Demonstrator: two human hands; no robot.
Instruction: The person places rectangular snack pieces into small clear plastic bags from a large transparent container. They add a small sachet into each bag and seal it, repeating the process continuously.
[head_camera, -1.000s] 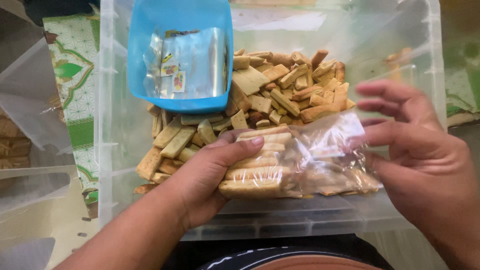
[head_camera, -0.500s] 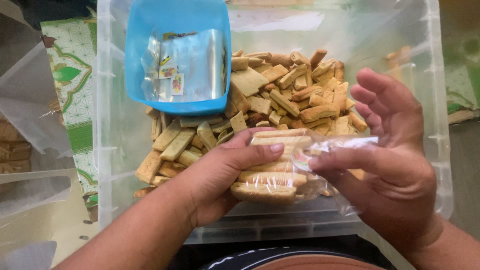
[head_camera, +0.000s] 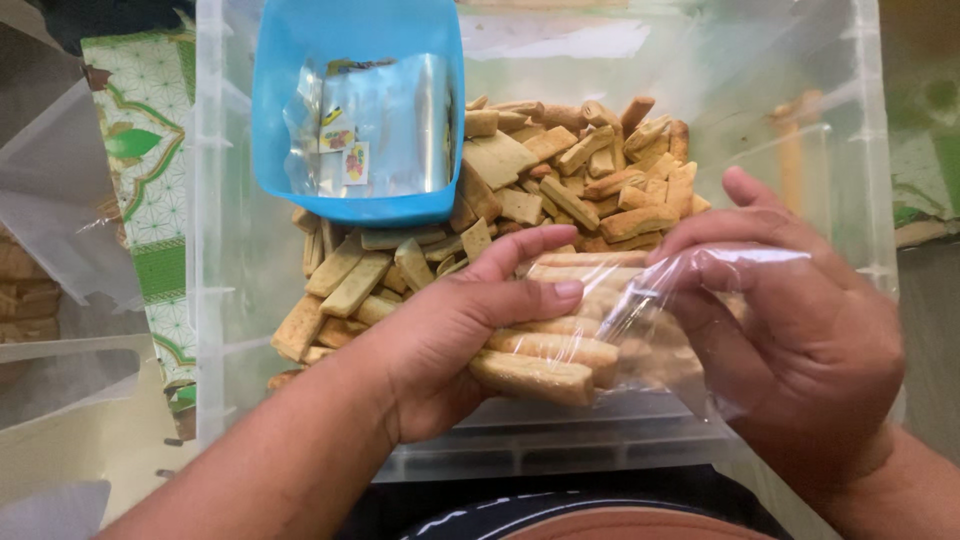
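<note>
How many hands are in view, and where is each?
2. The left hand cradles the clear bag of biscuits; the right hand pinches the bag's open end.

Head view, steeply down, close over clear bin (head_camera: 230, 300)

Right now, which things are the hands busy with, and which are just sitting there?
Busy with:
left hand holding the clear bag of biscuits
right hand pinching the bag's open end
loose biscuits in the clear tub

Just sitting there:
blue tray of small packets
patterned cloth
</note>
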